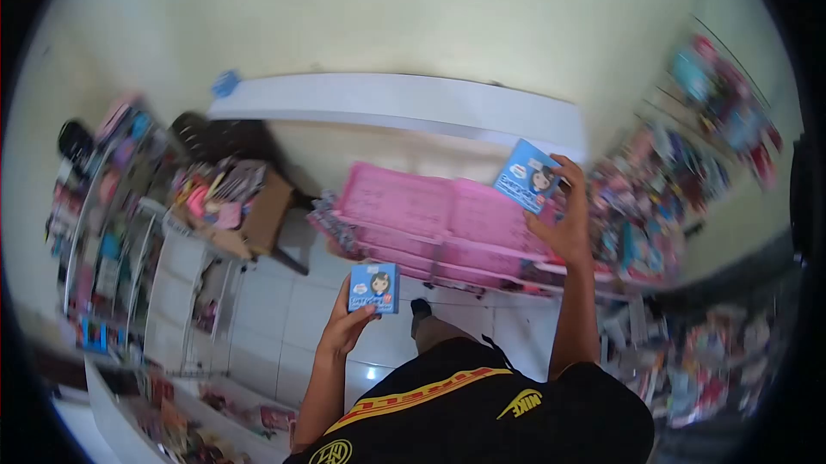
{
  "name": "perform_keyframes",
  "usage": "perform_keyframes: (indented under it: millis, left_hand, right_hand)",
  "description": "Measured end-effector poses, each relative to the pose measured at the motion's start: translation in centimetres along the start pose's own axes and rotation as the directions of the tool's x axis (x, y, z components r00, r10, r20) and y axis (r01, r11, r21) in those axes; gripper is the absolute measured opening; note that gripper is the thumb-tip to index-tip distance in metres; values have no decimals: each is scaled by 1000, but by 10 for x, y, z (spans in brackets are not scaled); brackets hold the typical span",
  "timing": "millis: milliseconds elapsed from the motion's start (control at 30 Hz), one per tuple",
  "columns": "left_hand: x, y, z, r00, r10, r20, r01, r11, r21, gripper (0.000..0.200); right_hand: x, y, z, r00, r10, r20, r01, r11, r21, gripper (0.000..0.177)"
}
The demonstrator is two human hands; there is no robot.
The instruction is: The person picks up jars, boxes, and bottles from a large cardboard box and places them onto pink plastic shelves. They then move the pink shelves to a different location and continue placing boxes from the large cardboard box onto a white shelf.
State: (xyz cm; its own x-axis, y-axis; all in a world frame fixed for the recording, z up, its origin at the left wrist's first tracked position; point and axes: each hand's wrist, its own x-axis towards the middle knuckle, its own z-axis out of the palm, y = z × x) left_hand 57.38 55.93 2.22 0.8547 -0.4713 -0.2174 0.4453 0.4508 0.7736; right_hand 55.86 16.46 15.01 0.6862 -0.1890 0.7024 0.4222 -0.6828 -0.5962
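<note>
My left hand (pixel 342 326) holds a small blue box (pixel 373 288) with a cartoon face and lettering on its front, above the tiled floor. Raised higher and to the right, my right hand (pixel 568 221) grips a second blue box (pixel 527 175) of the same design by its right side, between thumb and fingers. This box is tilted and hangs over the pink crates, close to the front edge of the white wall shelf (pixel 396 103). At the shelf's far left end is another small blue item (pixel 225 83).
Pink plastic crates (pixel 396 202) stand below the shelf. An open cardboard box (pixel 267 210) of mixed goods rests on a chair to the left. Racks full of goods (pixel 107 232) line the left side, with more colourful goods (pixel 645 206) at the right.
</note>
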Motion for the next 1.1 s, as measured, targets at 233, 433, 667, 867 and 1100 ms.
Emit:
perform_keyframes:
  millis: [233,433,667,867,1100]
  left_hand:
    - [67,110,-56,965,246,-87,-239,967,85,95]
    - [102,197,-103,890,387,-241,-398,917,3,98]
    - [128,248,-199,834,434,-341,-463,886,-3,94]
    - [177,291,-305,857,379,-348,-409,912,-15,88]
    - [244,369,-374,911,337,-240,-365,927,-86,92]
  right_hand:
    - [72,23,159,984,-29,174,-20,962,273,68]
    - [142,22,272,946,-75,315,-39,939,342,57]
    - [206,-1,395,910,-128,394,-16,939,343,51]
    - [241,-17,502,896,-8,444,-135,948,289,47]
    - [341,-41,664,880,-39,474,-62,978,197,45]
